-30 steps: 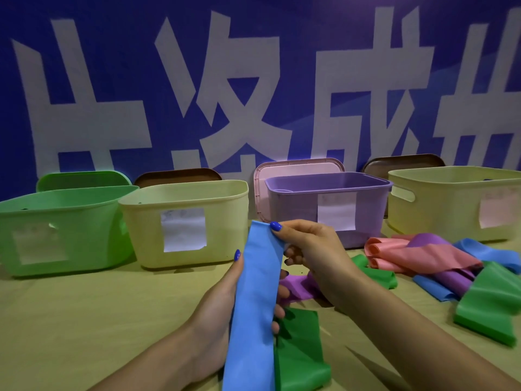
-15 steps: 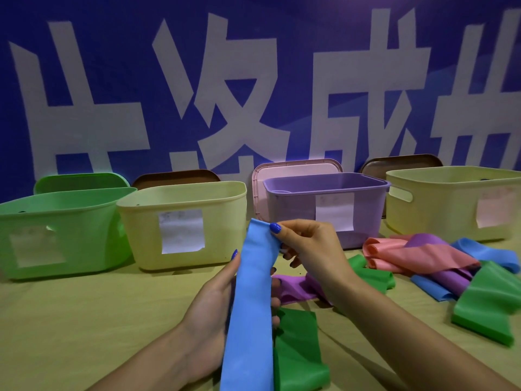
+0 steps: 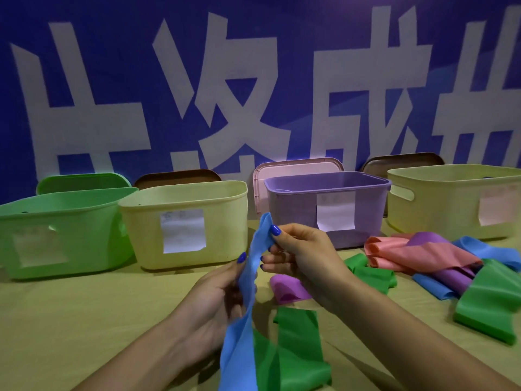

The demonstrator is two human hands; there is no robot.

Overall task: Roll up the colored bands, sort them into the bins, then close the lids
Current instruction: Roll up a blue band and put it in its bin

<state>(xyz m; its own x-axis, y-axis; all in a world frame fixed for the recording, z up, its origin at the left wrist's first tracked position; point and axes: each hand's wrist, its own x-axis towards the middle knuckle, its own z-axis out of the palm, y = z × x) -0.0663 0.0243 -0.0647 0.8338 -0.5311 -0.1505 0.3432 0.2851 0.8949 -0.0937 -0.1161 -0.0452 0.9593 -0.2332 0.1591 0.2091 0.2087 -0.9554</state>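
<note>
Right hand (image 3: pixel 304 255) pinches the blue band (image 3: pixel 248 289) top end; left hand (image 3: pixel 217 294) grips just below. The band, flat a moment ago, now twists edge-on: rolling is starting.

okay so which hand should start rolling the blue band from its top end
Probably the right hand: it pinches the blue band's top end, so it can curl that end over. The left hand holds the band lower down and can steady it.
</note>
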